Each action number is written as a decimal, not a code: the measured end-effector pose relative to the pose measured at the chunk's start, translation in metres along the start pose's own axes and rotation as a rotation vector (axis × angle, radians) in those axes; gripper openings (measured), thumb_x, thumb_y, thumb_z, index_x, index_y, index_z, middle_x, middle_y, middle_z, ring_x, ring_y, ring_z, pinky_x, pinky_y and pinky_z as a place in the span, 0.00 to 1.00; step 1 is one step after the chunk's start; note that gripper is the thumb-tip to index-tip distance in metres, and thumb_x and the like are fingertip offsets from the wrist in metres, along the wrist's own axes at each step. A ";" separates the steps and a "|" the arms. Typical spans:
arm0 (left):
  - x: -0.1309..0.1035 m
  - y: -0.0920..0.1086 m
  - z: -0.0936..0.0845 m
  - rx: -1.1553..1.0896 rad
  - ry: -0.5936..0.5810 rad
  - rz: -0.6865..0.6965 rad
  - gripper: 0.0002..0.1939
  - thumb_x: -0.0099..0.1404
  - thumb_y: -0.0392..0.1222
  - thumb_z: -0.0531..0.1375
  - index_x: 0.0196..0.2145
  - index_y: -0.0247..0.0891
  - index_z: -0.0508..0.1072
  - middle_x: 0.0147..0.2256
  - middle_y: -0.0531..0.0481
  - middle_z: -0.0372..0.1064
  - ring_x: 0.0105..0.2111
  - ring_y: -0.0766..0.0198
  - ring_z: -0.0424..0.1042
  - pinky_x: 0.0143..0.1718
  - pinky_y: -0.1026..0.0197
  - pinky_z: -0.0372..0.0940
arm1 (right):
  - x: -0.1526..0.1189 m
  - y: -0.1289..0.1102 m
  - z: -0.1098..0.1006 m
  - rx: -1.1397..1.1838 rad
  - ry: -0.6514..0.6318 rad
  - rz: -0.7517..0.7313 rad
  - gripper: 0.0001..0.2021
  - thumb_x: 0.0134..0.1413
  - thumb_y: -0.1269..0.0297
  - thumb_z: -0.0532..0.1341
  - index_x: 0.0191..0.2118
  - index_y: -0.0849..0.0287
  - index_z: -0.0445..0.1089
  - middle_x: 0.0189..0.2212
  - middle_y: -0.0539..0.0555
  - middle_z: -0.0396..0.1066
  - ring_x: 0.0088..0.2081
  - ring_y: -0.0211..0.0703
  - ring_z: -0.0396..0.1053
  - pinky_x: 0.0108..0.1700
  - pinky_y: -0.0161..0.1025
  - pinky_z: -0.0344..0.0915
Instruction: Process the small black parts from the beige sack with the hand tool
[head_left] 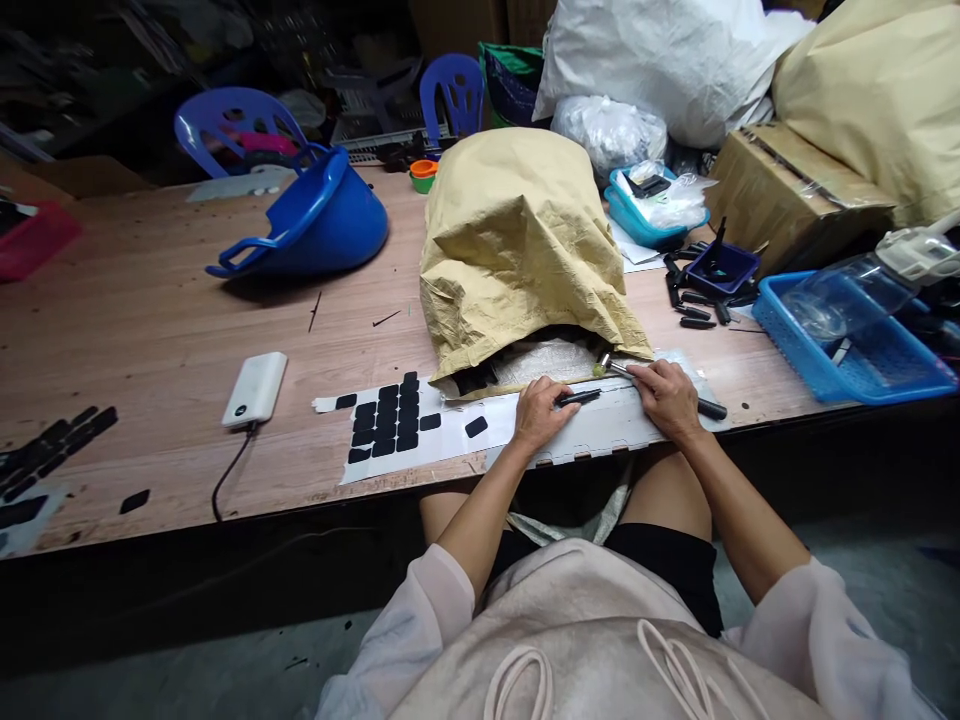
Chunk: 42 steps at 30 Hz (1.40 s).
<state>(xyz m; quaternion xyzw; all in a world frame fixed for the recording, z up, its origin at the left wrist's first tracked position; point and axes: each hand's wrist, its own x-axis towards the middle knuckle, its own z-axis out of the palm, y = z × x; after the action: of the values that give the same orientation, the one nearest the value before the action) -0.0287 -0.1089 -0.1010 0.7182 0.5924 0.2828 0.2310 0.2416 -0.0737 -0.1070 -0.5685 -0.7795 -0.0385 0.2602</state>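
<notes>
At the front edge of the wooden table, my left hand (538,410) is closed on a slim black piece (579,397), its tip pointing right over a flat white board (600,425). My right hand (667,395) grips a small hammer (619,368); its metal head is up to the left and the black handle end sticks out on the right. Just behind both hands lies a large tan sack (525,220), its mouth gaping toward me. Dark contents show inside, too shadowed to name. Left of my left hand, rounded black pads (386,415) sit in rows on a white sheet (450,445).
A white power bank (255,388) with a cable lies left. Further back, a blue tub (322,220) rests on its side. On the right are a blue basket (795,330), black pieces (697,312), a small purple tray (739,270) and a cardboard box (795,190).
</notes>
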 end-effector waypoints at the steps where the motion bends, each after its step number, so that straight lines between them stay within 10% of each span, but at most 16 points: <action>1: 0.001 -0.001 0.000 -0.001 -0.003 0.002 0.06 0.65 0.41 0.70 0.40 0.45 0.81 0.39 0.50 0.74 0.45 0.56 0.72 0.51 0.54 0.65 | -0.001 0.001 0.002 0.000 0.003 -0.002 0.15 0.70 0.59 0.57 0.51 0.49 0.81 0.36 0.56 0.73 0.40 0.48 0.65 0.43 0.43 0.62; 7: -0.014 0.008 -0.010 0.010 0.025 0.151 0.07 0.68 0.44 0.68 0.42 0.43 0.80 0.41 0.47 0.76 0.46 0.53 0.72 0.51 0.51 0.65 | 0.000 -0.002 0.001 -0.011 -0.024 -0.004 0.16 0.70 0.60 0.56 0.52 0.50 0.80 0.36 0.56 0.72 0.40 0.49 0.64 0.43 0.43 0.61; 13: -0.107 0.016 0.007 -0.113 -0.282 0.535 0.14 0.76 0.51 0.58 0.48 0.41 0.79 0.37 0.45 0.77 0.37 0.59 0.76 0.41 0.57 0.68 | -0.001 -0.002 0.001 -0.029 -0.039 0.005 0.16 0.70 0.60 0.56 0.53 0.51 0.80 0.38 0.57 0.73 0.41 0.49 0.63 0.44 0.43 0.60; 19: -0.142 -0.007 0.053 0.088 -0.571 0.041 0.15 0.75 0.47 0.61 0.54 0.43 0.78 0.45 0.45 0.80 0.45 0.54 0.81 0.45 0.57 0.72 | 0.000 -0.002 0.001 -0.043 -0.043 0.016 0.15 0.69 0.60 0.57 0.53 0.51 0.80 0.39 0.57 0.73 0.42 0.50 0.64 0.44 0.44 0.60; 23: -0.131 0.007 0.040 0.142 -0.663 -0.041 0.24 0.69 0.46 0.66 0.61 0.46 0.76 0.50 0.44 0.80 0.48 0.52 0.80 0.47 0.56 0.72 | 0.000 -0.003 -0.001 -0.049 -0.046 0.009 0.15 0.69 0.60 0.57 0.52 0.51 0.80 0.38 0.57 0.72 0.42 0.50 0.64 0.44 0.43 0.60; 27: -0.104 0.032 -0.011 -0.010 -0.402 -0.005 0.11 0.70 0.48 0.64 0.45 0.46 0.84 0.37 0.50 0.82 0.36 0.60 0.80 0.41 0.61 0.69 | 0.000 -0.002 0.001 -0.049 -0.047 0.019 0.15 0.69 0.60 0.57 0.52 0.51 0.80 0.38 0.57 0.72 0.42 0.50 0.64 0.45 0.44 0.60; 32: -0.022 0.017 -0.076 0.272 0.206 -0.591 0.17 0.72 0.52 0.60 0.47 0.43 0.85 0.38 0.41 0.82 0.42 0.49 0.80 0.44 0.54 0.69 | 0.000 -0.003 0.003 -0.032 -0.048 0.033 0.16 0.68 0.60 0.57 0.53 0.51 0.80 0.39 0.57 0.72 0.42 0.51 0.63 0.44 0.44 0.59; 37: 0.030 -0.008 -0.091 0.329 0.214 -0.807 0.20 0.67 0.58 0.64 0.39 0.39 0.86 0.44 0.30 0.81 0.49 0.36 0.79 0.46 0.45 0.70 | 0.000 -0.005 0.002 -0.021 -0.052 0.038 0.16 0.68 0.59 0.57 0.52 0.51 0.80 0.40 0.58 0.73 0.43 0.51 0.63 0.45 0.45 0.60; 42: 0.022 -0.003 -0.081 0.325 0.252 -0.794 0.16 0.67 0.55 0.64 0.41 0.42 0.85 0.43 0.34 0.82 0.46 0.40 0.79 0.44 0.47 0.69 | 0.000 -0.006 0.000 -0.021 -0.062 0.044 0.16 0.69 0.59 0.56 0.52 0.50 0.80 0.40 0.58 0.72 0.43 0.52 0.62 0.45 0.46 0.61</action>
<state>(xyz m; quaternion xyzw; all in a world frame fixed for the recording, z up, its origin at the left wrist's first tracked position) -0.0827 -0.0873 -0.0404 0.4219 0.8826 0.1605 0.1317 0.2357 -0.0758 -0.1058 -0.5892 -0.7741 -0.0233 0.2306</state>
